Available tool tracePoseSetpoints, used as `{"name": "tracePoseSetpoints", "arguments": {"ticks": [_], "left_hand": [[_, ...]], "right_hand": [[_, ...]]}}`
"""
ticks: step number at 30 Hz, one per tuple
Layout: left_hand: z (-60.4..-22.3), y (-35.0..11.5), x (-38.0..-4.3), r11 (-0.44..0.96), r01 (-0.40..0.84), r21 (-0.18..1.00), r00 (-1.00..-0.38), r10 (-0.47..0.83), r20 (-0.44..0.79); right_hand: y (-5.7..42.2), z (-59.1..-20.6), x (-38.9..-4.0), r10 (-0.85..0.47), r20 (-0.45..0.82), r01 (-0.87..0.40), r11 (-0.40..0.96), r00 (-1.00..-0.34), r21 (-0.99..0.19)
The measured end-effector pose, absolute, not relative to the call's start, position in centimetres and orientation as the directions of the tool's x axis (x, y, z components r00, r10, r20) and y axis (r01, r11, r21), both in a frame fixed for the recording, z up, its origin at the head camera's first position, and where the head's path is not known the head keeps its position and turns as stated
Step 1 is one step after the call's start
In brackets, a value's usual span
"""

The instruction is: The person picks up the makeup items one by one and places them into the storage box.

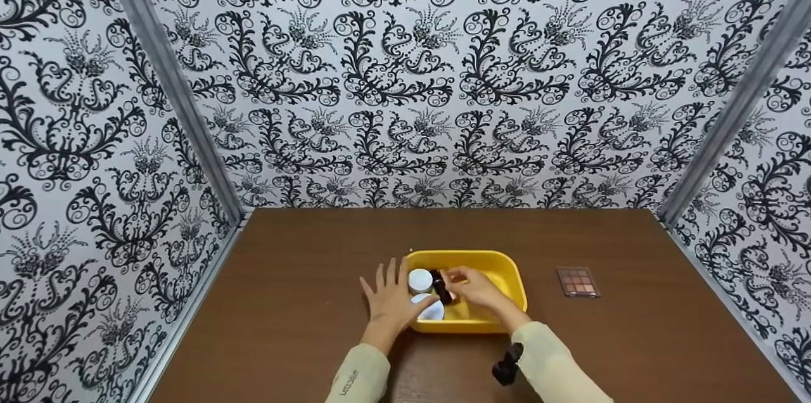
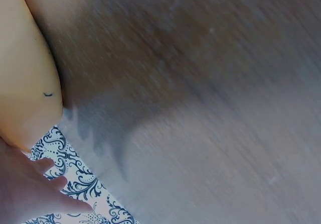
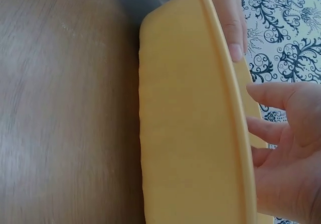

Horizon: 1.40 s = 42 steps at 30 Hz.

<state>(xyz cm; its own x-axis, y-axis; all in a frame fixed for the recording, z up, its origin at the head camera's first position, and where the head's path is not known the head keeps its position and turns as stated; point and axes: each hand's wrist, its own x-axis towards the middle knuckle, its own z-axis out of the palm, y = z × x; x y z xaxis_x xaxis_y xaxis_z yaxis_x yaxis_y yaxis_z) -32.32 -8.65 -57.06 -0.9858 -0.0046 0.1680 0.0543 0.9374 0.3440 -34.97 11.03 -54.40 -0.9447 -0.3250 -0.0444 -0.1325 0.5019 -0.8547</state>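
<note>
A yellow basin (image 1: 466, 326) stands on the brown table, with two round white-lidded jars (image 1: 421, 280) at its left end and a slim black item (image 1: 440, 287) beside them. My left hand (image 1: 388, 303) rests at the basin's left edge, fingers spread and straight, thumb reaching over the nearer lid. Inside the basin is my right hand (image 1: 474, 287), its bent fingers right at the black item, where a small pinkish patch shows. In the right wrist view the basin's wall hides part of the right hand's fingers (image 3: 268, 128); I cannot tell whether they grip anything.
To the right of the basin lies an eyeshadow palette (image 1: 578, 281) with several pans. Patterned black-and-white walls (image 1: 405, 73) enclose the table (image 1: 285, 301) at the back and sides. A black strap (image 1: 507, 365) is on the right sleeve.
</note>
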Motion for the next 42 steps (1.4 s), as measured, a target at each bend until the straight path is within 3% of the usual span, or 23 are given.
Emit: {"name": "tracePoseSetpoints", "arguments": {"ticks": [9,21,42], "left_hand": [[-57.0,-8.7,-32.4,0.940,0.049,0.338,-0.988,-0.003,0.152],[-57.1,-9.0,-32.6,0.940,0.049,0.337,-0.990,-0.001,0.144],[-57.1,-8.8,-32.4,0.936,0.053,0.349,-0.988,-0.001,0.152]], "right_hand": [[13.2,-53.0,-35.3,-0.291,0.020,-0.179,0.530,-0.956,-0.829],[18.5,-51.2,-36.3,-0.045,0.196,-0.186,0.574,-0.980,-0.797],[27.2,-53.8,-34.8,0.073,0.167,-0.044,0.795,-0.983,-0.605]]}}
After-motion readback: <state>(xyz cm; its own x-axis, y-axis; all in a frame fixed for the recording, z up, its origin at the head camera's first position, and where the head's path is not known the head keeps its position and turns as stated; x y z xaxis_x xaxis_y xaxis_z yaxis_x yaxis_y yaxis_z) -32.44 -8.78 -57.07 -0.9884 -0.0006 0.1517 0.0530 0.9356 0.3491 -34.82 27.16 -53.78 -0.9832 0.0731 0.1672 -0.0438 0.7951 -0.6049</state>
